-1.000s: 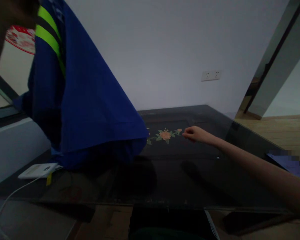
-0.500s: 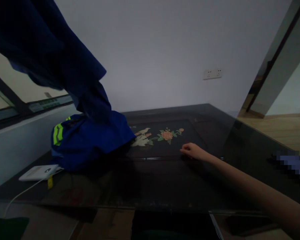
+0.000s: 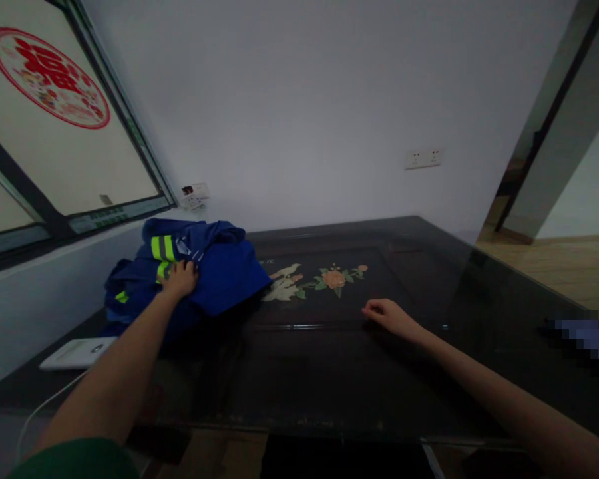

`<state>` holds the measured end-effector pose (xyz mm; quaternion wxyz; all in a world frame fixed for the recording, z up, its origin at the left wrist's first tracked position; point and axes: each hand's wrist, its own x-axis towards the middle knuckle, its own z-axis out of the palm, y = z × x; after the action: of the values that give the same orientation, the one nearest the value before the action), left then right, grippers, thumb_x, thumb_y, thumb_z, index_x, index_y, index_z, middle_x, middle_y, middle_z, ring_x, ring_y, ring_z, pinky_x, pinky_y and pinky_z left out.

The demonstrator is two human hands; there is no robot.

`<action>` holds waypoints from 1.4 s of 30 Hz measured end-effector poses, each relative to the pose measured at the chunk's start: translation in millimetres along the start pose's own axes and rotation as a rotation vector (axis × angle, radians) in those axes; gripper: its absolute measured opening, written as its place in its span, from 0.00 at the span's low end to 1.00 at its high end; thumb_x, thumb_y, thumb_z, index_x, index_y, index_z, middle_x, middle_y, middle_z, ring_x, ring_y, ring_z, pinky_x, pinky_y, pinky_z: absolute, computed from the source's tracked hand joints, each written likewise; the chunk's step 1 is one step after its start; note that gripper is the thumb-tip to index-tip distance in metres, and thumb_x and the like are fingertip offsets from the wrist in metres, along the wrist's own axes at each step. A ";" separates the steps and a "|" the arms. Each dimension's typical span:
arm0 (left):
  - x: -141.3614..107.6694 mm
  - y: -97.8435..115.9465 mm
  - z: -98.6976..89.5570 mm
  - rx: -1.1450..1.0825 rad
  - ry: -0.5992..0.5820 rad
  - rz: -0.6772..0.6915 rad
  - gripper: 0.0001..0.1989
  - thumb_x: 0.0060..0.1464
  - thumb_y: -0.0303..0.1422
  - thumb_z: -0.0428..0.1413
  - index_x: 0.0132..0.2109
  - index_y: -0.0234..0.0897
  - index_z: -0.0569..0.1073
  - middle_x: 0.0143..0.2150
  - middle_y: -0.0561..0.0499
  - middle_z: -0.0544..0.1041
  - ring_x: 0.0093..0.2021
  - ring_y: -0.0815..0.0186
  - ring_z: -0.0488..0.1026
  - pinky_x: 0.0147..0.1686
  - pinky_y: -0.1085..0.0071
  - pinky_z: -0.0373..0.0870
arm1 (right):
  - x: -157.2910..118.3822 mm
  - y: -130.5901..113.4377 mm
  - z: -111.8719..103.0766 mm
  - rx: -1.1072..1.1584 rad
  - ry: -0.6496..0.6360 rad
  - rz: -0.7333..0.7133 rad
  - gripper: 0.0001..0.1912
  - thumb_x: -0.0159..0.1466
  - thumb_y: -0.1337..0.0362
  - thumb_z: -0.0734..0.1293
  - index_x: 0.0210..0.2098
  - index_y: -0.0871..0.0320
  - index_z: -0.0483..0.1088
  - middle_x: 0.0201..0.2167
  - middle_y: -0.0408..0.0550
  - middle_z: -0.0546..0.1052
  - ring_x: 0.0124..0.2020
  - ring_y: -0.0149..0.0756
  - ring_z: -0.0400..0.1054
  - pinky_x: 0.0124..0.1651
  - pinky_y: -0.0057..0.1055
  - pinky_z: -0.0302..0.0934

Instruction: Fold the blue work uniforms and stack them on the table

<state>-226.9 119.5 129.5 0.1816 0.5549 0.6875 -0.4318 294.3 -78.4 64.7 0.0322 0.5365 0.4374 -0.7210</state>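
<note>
A blue work garment [image 3: 224, 273] with yellow-green and silver reflective strips lies bunched in a heap on the left side of a dark, glossy table [image 3: 299, 379]. On top of the heap, beside the strips, rests my left hand [image 3: 181, 279], its fingers somewhat spread over the cloth. My right hand [image 3: 389, 316] is over the table near the middle, fingers curled together with nothing visible in them. Beyond it is a flower-and-bird decoration [image 3: 333, 278] on the tabletop.
A white device [image 3: 72, 354] with a cable sits at the table's left edge, partly behind my left forearm. A wall with sockets [image 3: 423, 158] rises behind the table, and a window [image 3: 74, 166] is at left. A pixelated purple object [image 3: 586, 339] lies at right.
The raised part of the blue garment has come down onto the heap. My left hand has entered view and lies on it. My right hand stays almost in place.
</note>
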 end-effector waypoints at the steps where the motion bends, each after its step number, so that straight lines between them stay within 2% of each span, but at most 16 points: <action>1: -4.3 -2.7 13.7 -0.015 0.027 -0.031 0.20 0.63 0.34 0.41 0.57 0.29 0.65 0.66 0.30 0.57 0.66 0.38 0.50 0.53 0.28 0.49 | -0.2 0.6 0.9 -0.007 0.004 -0.005 0.18 0.61 0.53 0.59 0.26 0.60 0.69 0.24 0.46 0.72 0.26 0.33 0.62 0.30 0.28 0.51; 3: -9.1 -10.2 35.2 -0.061 0.081 -0.050 0.24 0.63 0.36 0.39 0.62 0.30 0.60 0.69 0.32 0.51 0.68 0.41 0.44 0.56 0.28 0.43 | -0.7 1.0 2.1 -0.013 0.011 -0.003 0.18 0.62 0.53 0.59 0.26 0.60 0.70 0.23 0.45 0.71 0.26 0.33 0.62 0.30 0.28 0.51; 6: -5.2 -23.8 46.6 -0.098 0.062 -0.014 0.28 0.63 0.38 0.39 0.67 0.35 0.53 0.70 0.35 0.48 0.69 0.42 0.42 0.57 0.29 0.41 | -2.2 -1.4 2.6 -0.016 0.027 -0.001 0.17 0.63 0.54 0.60 0.27 0.60 0.70 0.23 0.45 0.71 0.26 0.32 0.62 0.30 0.28 0.50; 10: 1.7 -29.6 35.9 -0.099 -0.009 -0.028 0.27 0.63 0.38 0.44 0.67 0.40 0.56 0.70 0.39 0.49 0.68 0.41 0.44 0.58 0.32 0.43 | -6.0 -4.3 1.2 -0.027 0.006 0.009 0.17 0.63 0.54 0.59 0.27 0.60 0.70 0.24 0.45 0.71 0.27 0.32 0.63 0.31 0.28 0.51; 12: -2.7 -18.4 26.1 -0.127 0.061 -0.078 0.26 0.61 0.37 0.47 0.65 0.39 0.59 0.69 0.40 0.52 0.67 0.40 0.45 0.58 0.34 0.46 | -7.1 -3.4 0.0 -0.030 -0.005 0.009 0.17 0.64 0.54 0.59 0.28 0.60 0.70 0.24 0.45 0.71 0.28 0.32 0.63 0.31 0.27 0.52; 13: -7.2 -7.6 20.5 -0.148 0.148 -0.099 0.26 0.60 0.35 0.48 0.65 0.37 0.59 0.69 0.39 0.52 0.67 0.40 0.46 0.58 0.35 0.46 | -6.6 -2.9 -0.7 -0.036 -0.007 0.009 0.17 0.64 0.55 0.59 0.28 0.60 0.70 0.25 0.45 0.72 0.28 0.32 0.64 0.32 0.27 0.52; 16: -28.4 48.2 3.5 -0.226 0.477 -0.024 0.27 0.59 0.30 0.48 0.65 0.32 0.58 0.68 0.35 0.52 0.67 0.47 0.47 0.62 0.39 0.40 | 2.3 -8.2 -2.0 -0.085 -0.017 0.050 0.17 0.64 0.56 0.59 0.28 0.61 0.71 0.25 0.45 0.73 0.28 0.32 0.64 0.31 0.27 0.52; 18: -48.3 102.0 -2.0 -0.306 0.492 0.164 0.23 0.58 0.28 0.47 0.61 0.34 0.63 0.64 0.39 0.60 0.65 0.53 0.54 0.65 0.44 0.34 | 15.2 -21.9 0.6 -0.119 -0.040 0.078 0.15 0.64 0.58 0.60 0.29 0.61 0.72 0.25 0.46 0.73 0.28 0.32 0.65 0.30 0.26 0.51; 19: -60.2 131.4 -0.9 -0.366 0.443 0.260 0.20 0.58 0.27 0.46 0.57 0.36 0.67 0.60 0.43 0.66 0.63 0.56 0.58 0.65 0.47 0.35 | 22.9 -31.9 3.9 -0.130 -0.044 0.075 0.14 0.64 0.59 0.61 0.30 0.61 0.73 0.25 0.47 0.74 0.28 0.33 0.66 0.31 0.26 0.52; 21: -87.6 188.5 10.1 -0.502 0.195 0.470 0.15 0.58 0.25 0.45 0.48 0.38 0.72 0.50 0.47 0.75 0.55 0.62 0.68 0.64 0.56 0.48 | 38.1 -54.6 14.7 -0.148 -0.026 0.046 0.12 0.64 0.61 0.61 0.33 0.61 0.74 0.29 0.48 0.76 0.31 0.34 0.68 0.33 0.26 0.53; 23: -116.9 234.2 30.9 -0.615 -0.083 0.629 0.11 0.58 0.27 0.47 0.42 0.38 0.73 0.43 0.48 0.77 0.46 0.64 0.72 0.52 0.66 0.64 | 49.1 -75.0 29.3 -0.186 0.018 0.053 0.11 0.65 0.62 0.61 0.39 0.59 0.74 0.34 0.50 0.77 0.36 0.35 0.70 0.35 0.26 0.54; 25: -142.0 261.0 55.2 -0.675 -0.169 0.564 0.09 0.59 0.29 0.47 0.40 0.38 0.71 0.39 0.49 0.77 0.40 0.64 0.73 0.42 0.70 0.67 | 53.1 -87.2 43.6 -0.226 0.042 0.094 0.13 0.67 0.62 0.59 0.42 0.57 0.73 0.37 0.51 0.78 0.39 0.36 0.71 0.36 0.27 0.55; 28: -161.9 267.5 83.0 -0.754 -0.195 0.441 0.07 0.60 0.29 0.46 0.41 0.38 0.68 0.33 0.51 0.74 0.33 0.66 0.71 0.34 0.73 0.64 | 48.5 -90.1 57.9 -0.267 0.046 0.141 0.13 0.67 0.62 0.58 0.41 0.57 0.73 0.38 0.52 0.78 0.39 0.38 0.72 0.34 0.27 0.54; 30: -164.1 260.1 91.3 -0.780 -0.212 0.490 0.06 0.60 0.29 0.47 0.41 0.39 0.67 0.31 0.53 0.73 0.31 0.67 0.70 0.32 0.74 0.62 | 43.0 -87.8 62.4 -0.289 0.046 0.154 0.12 0.67 0.61 0.58 0.40 0.56 0.73 0.38 0.51 0.78 0.39 0.38 0.72 0.34 0.27 0.54; 35: -159.6 249.5 88.9 -0.798 -0.295 0.637 0.04 0.60 0.31 0.48 0.40 0.40 0.67 0.30 0.55 0.72 0.30 0.67 0.70 0.32 0.75 0.61 | 34.5 -86.6 67.8 -0.324 0.070 0.142 0.14 0.69 0.60 0.55 0.43 0.56 0.71 0.41 0.53 0.78 0.41 0.41 0.72 0.37 0.30 0.55; 42: -166.0 252.9 79.5 -0.719 -0.327 0.651 0.06 0.60 0.32 0.48 0.45 0.42 0.66 0.34 0.53 0.75 0.33 0.66 0.73 0.33 0.74 0.61 | 33.9 -80.5 62.4 -0.286 0.028 0.043 0.11 0.66 0.67 0.59 0.41 0.58 0.72 0.39 0.50 0.78 0.40 0.37 0.71 0.37 0.27 0.54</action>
<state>40.2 -41.5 106.7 0.5912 0.5679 0.5468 -0.1702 191.9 -56.0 88.1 0.1175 0.5457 0.5248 -0.6427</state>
